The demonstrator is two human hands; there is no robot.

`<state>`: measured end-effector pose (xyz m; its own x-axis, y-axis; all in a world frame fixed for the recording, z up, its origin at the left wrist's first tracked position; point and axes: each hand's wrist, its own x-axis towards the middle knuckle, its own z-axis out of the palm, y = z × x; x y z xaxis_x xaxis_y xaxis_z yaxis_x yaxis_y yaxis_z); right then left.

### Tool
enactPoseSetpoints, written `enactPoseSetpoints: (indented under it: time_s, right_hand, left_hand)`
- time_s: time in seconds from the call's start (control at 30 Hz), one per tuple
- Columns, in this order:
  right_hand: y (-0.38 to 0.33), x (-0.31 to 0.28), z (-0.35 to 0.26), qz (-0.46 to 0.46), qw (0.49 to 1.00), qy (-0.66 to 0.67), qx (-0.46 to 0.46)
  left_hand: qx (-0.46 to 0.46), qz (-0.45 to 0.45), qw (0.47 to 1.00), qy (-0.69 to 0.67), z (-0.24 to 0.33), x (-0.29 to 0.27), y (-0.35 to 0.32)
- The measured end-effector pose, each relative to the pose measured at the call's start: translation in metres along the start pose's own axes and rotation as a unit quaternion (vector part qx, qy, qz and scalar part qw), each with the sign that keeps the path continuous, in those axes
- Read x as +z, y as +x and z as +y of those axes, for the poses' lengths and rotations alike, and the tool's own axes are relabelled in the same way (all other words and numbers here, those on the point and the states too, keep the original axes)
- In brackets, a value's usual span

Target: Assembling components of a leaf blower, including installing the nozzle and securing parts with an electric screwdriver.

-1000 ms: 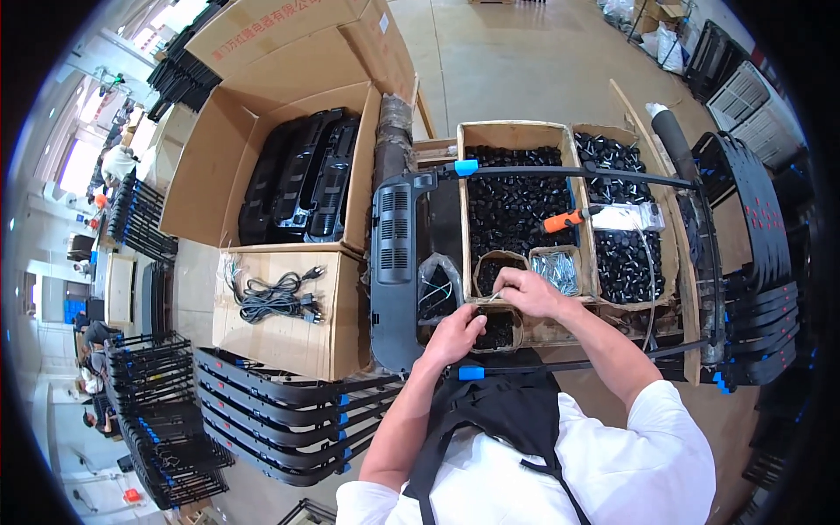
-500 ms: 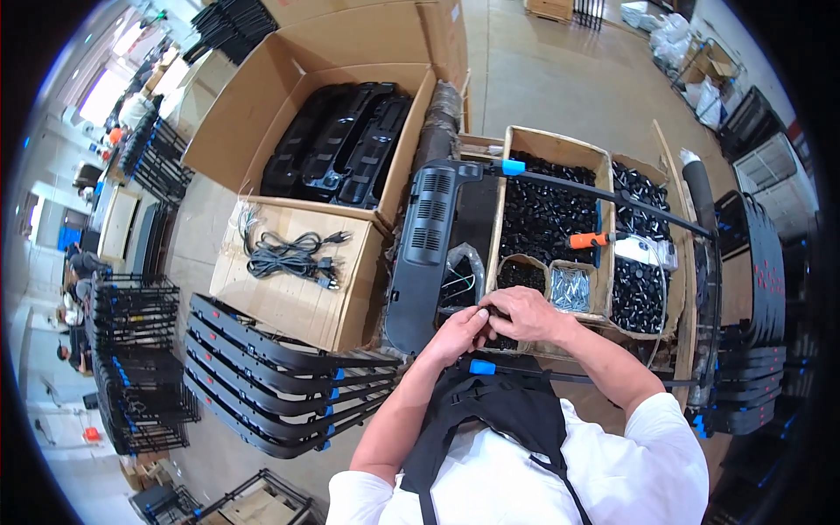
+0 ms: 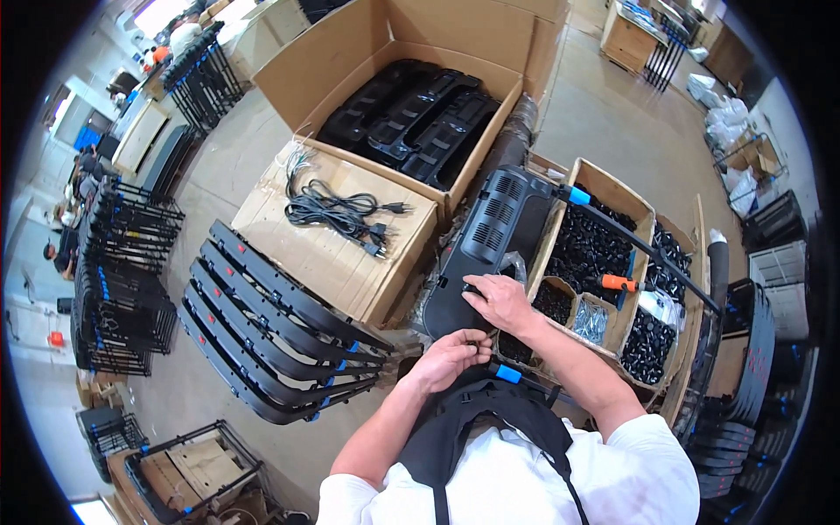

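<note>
A long black vented plastic panel (image 3: 494, 236) lies tilted across the cardboard boxes in front of me. My right hand (image 3: 500, 302) rests on its lower end, fingertips pinching a small black part against the panel. My left hand (image 3: 451, 357) hovers just below it, close to my chest, with thumb and fingers pinched on a small dark part. Right of my right wrist sit a little box of small black parts (image 3: 553, 302) and a little box of shiny screws (image 3: 593, 321).
An orange-handled screwdriver (image 3: 621, 283) lies on a big box of black parts (image 3: 595, 245). To the left are a closed carton with black power cords (image 3: 337, 213), an open carton of black panels (image 3: 411, 122), and stacked black frames (image 3: 280, 324). Other people work at far left.
My right hand has left the little box of black parts and moved left onto the panel's lower end. My left hand has drawn back toward my chest. My head has turned left.
</note>
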<state>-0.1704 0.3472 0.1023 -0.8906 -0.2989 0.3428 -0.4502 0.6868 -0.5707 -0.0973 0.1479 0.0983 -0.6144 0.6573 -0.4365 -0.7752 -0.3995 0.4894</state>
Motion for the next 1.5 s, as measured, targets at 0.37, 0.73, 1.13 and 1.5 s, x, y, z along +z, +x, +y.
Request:
enactPoseSetpoints:
  time_s: [0.37,0.73,1.13,1.5]
  right_hand:
    - [0.043,0.047,-0.015,-0.065,0.995,-0.073,-0.018]
    - [0.046,-0.006,-0.025,-0.088,0.866,0.378,0.315]
    - [0.029,-0.026,-0.013,-0.064,0.886,0.335,0.313]
    - [0.042,-0.067,0.007,-0.080,0.996,-0.046,-0.017]
  left_hand:
    - [0.028,0.096,0.986,0.133,0.015,-0.021,-0.021]
    - [0.083,0.110,0.987,0.081,0.033,-0.034,0.013]
    - [0.040,0.024,0.995,0.091,0.059,-0.012,0.074]
    - [-0.012,0.039,0.998,0.040,0.059,-0.005,0.109]
